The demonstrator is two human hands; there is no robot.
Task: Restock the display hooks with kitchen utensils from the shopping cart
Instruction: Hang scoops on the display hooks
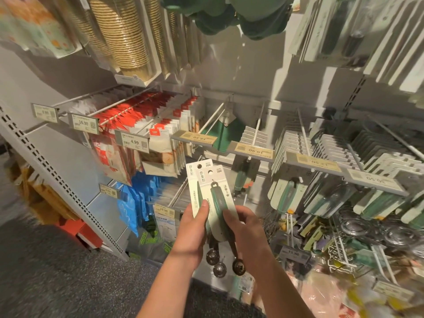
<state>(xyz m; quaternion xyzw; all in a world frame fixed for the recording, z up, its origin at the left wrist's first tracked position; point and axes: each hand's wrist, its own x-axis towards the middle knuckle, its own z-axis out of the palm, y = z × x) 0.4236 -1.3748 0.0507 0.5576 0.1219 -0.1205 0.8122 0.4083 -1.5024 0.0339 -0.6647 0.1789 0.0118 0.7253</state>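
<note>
You hold two spoon cards (pixel 210 193) with both hands. Your left hand (pixel 192 228) pinches their left edge and your right hand (pixel 245 228) grips the right side. They sit just below the 18.50 price tag (pixel 194 137). The white hook (pixel 212 119) above that tag looks nearly bare. The cards overlap, so their holes may not line up and one could slip and fall. The shopping cart is not in view. The right shelves are blurry.

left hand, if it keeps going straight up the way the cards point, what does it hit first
Probably the 18.50 price tag on the hook rail just above the two carded utensil packs the left hand holds. Depth is unclear, so the packs might pass in front of it.
</note>
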